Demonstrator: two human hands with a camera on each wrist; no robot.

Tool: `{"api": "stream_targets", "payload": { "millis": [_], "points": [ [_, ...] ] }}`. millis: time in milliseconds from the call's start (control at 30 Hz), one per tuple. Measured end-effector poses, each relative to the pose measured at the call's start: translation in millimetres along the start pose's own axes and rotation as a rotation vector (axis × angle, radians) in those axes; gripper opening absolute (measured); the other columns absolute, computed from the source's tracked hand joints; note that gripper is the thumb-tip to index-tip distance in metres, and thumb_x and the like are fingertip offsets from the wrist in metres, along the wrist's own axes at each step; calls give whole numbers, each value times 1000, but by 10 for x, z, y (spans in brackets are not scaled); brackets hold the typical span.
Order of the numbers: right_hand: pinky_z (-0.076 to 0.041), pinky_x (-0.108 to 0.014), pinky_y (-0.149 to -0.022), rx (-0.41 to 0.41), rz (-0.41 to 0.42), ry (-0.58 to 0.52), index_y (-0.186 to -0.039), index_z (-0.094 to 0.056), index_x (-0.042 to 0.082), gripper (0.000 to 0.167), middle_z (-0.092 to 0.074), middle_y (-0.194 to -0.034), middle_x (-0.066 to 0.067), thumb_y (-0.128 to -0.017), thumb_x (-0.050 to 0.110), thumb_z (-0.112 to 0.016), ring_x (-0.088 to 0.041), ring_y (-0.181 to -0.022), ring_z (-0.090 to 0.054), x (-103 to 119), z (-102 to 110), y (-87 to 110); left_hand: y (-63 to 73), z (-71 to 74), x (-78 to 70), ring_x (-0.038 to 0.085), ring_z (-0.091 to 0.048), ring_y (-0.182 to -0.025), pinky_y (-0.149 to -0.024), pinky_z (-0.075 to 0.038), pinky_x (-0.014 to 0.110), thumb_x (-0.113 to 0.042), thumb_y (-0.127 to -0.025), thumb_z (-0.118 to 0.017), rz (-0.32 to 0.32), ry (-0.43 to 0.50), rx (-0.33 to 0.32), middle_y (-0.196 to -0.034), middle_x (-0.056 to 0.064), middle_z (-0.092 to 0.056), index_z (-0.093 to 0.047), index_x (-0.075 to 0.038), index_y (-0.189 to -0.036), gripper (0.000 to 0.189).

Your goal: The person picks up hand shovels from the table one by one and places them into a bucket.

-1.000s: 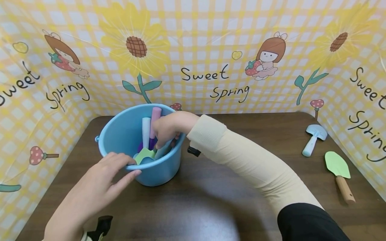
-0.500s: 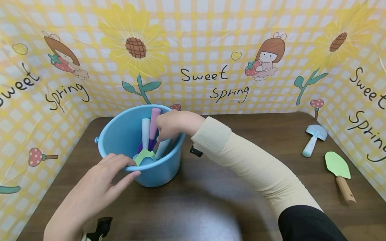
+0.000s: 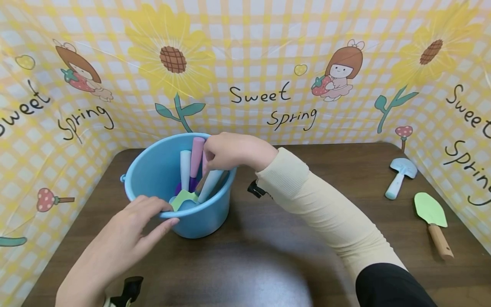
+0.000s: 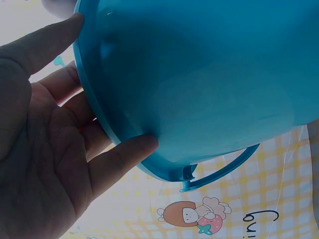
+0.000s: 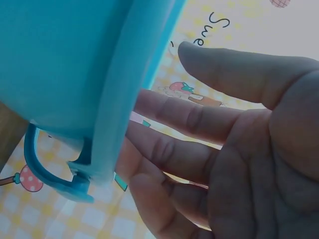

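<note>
I counted one bucket [image 3: 201, 226] gripped by the left hand [image 3: 132, 226], the right hand [image 3: 232, 150] loosely spread over it, one blue tool [image 3: 400, 178] and one green trowel [image 3: 430, 209].

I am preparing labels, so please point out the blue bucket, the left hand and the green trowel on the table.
Blue bucket [image 3: 202, 224], head view: outer front wall.
Left hand [image 3: 134, 228], head view: back of the hand.
Green trowel [image 3: 433, 224], head view: where blade meets handle.

bright head view, glare and shadow on tabletop [image 3: 264, 260], dim backlit wrist views
</note>
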State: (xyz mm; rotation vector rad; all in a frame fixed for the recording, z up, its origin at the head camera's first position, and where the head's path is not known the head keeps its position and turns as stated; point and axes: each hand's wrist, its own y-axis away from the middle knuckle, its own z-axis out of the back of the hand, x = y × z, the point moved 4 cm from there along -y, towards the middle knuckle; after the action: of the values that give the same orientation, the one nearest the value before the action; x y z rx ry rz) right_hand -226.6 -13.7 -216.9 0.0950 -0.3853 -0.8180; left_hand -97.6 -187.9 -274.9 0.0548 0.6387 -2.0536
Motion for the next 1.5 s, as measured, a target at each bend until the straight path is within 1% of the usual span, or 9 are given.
{"api": "stream_targets", "payload": {
  "millis": [300, 400, 533, 667, 700, 900, 1033, 1333, 1500],
  "points": [
    [-51, -26, -71, -49, -1, -41, -117, -66, 7, 24, -65, -103, -5, -102, 22, -54, -17, -84, -61, -4, 46, 112, 5, -5, 4, 3, -47, -87, -70, -47, 26, -23, -88, -77, 28, 0, 22, -85, -20, -58, -65, -29, -92, 14],
    [-50, -26, -70, -62, 3, -51, -123, -64, 7, 28, -65, -101, -4, -102, 23, -54, -16, -81, -60, -4, 74, 157, 3, -3, 1, 3, -48, -87, -70, -46, 26, -23, -88, -77, 30, 0, 19, -85, -20, -58, -65, -29, -92, 14],
    [-50, -27, -69, -89, -1, -61, -125, -64, 9, 31, -65, -95, -4, -101, 27, -56, -16, -79, -60, -21, 131, 249, -3, 0, -2, 3, -48, -87, -71, -46, 26, -23, -88, -77, 26, -2, 13, -86, -20, -58, -65, -29, -92, 15],
    [-52, -29, -75, -131, -6, -77, -124, -64, 10, 31, -69, -104, -3, -100, 30, -59, -15, -89, -63, -89, 201, 389, -2, 3, 4, 2, -47, -87, -71, -46, 26, -23, -87, -77, 24, 0, 8, -86, -20, -59, -65, -29, -92, 15],
    [-53, -29, -76, -145, -3, -83, -124, -64, 10, 31, -69, -106, -3, -100, 29, -60, -16, -90, -63, -121, 213, 425, -3, 4, 6, 2, -47, -87, -71, -46, 26, -22, -87, -77, 23, 0, 6, -87, -20, -59, -65, -29, -93, 15],
    [-50, -32, -74, -229, 22, -141, -118, -67, 8, 26, -67, -91, -6, -99, 24, -62, -18, -80, -59, -399, 191, 625, -4, 0, 10, 5, -48, -87, -71, -46, 26, -21, -87, -78, 19, -3, 8, -86, -20, -59, -65, -29, -92, 16],
    [-52, -36, -82, -253, 16, -178, -116, -67, 6, 25, -70, -100, -7, -98, 22, -62, -19, -89, -63, -608, 113, 761, 2, -4, 14, 4, -48, -87, -71, -46, 27, -21, -86, -79, 21, -1, 17, -85, -20, -58, -65, -29, -92, 17],
    [-51, -44, -92, -265, -74, -315, -119, -66, 7, 25, -72, -109, -7, -100, 21, -58, -22, -102, -66, -1098, -106, 1054, 9, -3, -6, 3, -48, -87, -72, -46, 26, -22, -87, -78, 23, -3, 11, -85, -20, -58, -65, -29, -93, 16],
    [-52, -40, -85, -290, -138, -377, -124, -63, 4, 30, -72, -106, -9, -102, 22, -56, -22, -96, -68, -1358, -175, 1236, 10, 6, -11, 1, -46, -85, -71, -44, 24, -21, -87, -78, 10, -4, 3, -85, -21, -57, -64, -29, -93, 17]
  ]
}}
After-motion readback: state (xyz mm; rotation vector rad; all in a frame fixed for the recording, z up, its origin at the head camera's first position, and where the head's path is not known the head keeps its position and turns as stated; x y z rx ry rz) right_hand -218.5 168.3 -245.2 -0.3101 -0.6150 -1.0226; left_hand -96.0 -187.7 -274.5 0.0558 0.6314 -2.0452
